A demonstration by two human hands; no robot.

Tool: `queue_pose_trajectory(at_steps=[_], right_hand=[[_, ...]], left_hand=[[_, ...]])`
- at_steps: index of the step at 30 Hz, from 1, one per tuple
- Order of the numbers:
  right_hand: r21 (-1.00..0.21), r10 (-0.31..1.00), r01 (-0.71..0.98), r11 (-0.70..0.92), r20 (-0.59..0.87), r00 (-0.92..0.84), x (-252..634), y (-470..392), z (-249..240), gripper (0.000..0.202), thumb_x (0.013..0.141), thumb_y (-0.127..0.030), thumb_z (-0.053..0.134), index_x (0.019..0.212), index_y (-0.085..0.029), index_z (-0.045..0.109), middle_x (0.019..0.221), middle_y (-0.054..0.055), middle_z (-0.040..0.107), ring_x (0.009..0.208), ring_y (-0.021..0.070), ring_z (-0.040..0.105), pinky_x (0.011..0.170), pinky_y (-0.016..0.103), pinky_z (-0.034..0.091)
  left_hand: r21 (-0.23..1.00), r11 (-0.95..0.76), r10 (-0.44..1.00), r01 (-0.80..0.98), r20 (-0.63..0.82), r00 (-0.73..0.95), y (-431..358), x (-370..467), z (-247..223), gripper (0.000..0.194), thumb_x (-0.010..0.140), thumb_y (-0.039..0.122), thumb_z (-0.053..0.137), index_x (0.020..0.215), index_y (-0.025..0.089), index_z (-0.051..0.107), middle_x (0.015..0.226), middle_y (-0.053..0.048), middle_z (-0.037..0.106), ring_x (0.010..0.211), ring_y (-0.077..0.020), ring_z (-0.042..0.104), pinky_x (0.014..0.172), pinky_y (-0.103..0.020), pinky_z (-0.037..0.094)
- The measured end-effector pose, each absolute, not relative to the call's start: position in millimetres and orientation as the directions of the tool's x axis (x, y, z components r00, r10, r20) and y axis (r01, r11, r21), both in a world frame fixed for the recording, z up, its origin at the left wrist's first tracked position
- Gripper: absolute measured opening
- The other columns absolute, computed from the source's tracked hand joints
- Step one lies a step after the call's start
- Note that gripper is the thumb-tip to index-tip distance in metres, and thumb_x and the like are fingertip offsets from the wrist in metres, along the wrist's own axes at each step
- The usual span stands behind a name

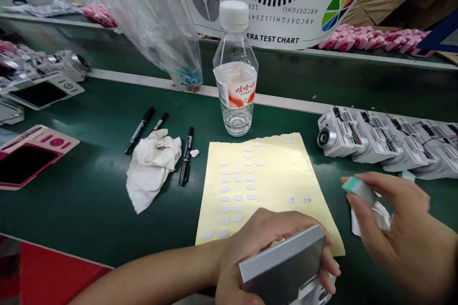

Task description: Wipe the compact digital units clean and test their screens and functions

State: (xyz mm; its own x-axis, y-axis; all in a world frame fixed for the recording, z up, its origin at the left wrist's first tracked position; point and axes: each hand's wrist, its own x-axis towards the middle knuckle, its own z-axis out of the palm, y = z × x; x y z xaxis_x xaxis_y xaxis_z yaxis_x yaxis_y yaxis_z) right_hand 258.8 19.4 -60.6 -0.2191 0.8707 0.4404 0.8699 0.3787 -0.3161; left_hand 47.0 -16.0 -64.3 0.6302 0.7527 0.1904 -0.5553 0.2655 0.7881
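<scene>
My left hand point(265, 243) is wrapped round a grey and white device point(286, 262) with a flat dark panel, held over the lower edge of a yellow sheet point(275, 162). Small white stickers point(238, 198) sit in rows on that sheet, and two at its right bear handwriting. To the right, my right hand point(404, 228) pinches a small grey block point(361, 192) with a teal end between thumb and fingers. Below and behind that block, a white object point(381, 217) lies on the table, partly hidden by the hand.
A water bottle point(236, 76) stands behind the sheet. Left of it lie black markers point(186, 157) and a crumpled white cloth point(152, 167). Open white camera bodies point(343, 133) line the right back; a pink panel point(36, 155) is at far left. A plastic bag point(153, 19) hangs behind.
</scene>
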Motion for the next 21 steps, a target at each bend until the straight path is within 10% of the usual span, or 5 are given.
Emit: queue_pose_trajectory(at_steps=[5,12,21], right_hand=[[-0.187,0.889,0.909,0.374,0.352,-0.294,263.2,34.8,-72.5,0.033,0.085,-0.038,0.039,0.105,-0.016,0.054,0.107,0.015,0.06,0.099,0.0318,0.056,0.082,0.051,0.042],[-0.836,0.722,0.412,0.363,-0.028,-0.692,251.9,17.8,-43.8,0.031,0.091,-0.038,0.035,0.111,-0.025,0.055,0.079,0.004,0.065,0.078,0.0168,0.064,0.067,0.026,0.052],[-0.915,0.599,-0.015,-0.403,-0.251,-0.76,224.7,4.7,-74.6,0.042,0.079,-0.06,0.047,0.103,-0.024,0.052,0.09,0.005,0.059,0.079,0.0177,0.062,0.066,0.03,0.052]], left_hand=[[0.811,0.333,0.804,-0.48,0.021,0.595,-16.3,49.5,-56.8,0.031,0.075,0.032,0.062,0.1,0.013,0.06,0.089,-0.012,0.068,0.08,-0.0249,0.068,0.082,-0.041,0.051],[0.887,0.125,0.826,-0.445,0.156,0.541,-12.5,47.7,-51.5,0.041,0.073,0.048,0.06,0.097,0.015,0.061,0.086,-0.011,0.068,0.083,-0.0258,0.066,0.085,-0.041,0.049],[0.766,0.175,0.815,-0.618,0.24,0.528,0.9,33.4,-45.3,0.072,0.056,0.062,0.061,0.107,0.012,0.054,0.089,-0.015,0.064,0.082,-0.0296,0.063,0.072,-0.042,0.05]])
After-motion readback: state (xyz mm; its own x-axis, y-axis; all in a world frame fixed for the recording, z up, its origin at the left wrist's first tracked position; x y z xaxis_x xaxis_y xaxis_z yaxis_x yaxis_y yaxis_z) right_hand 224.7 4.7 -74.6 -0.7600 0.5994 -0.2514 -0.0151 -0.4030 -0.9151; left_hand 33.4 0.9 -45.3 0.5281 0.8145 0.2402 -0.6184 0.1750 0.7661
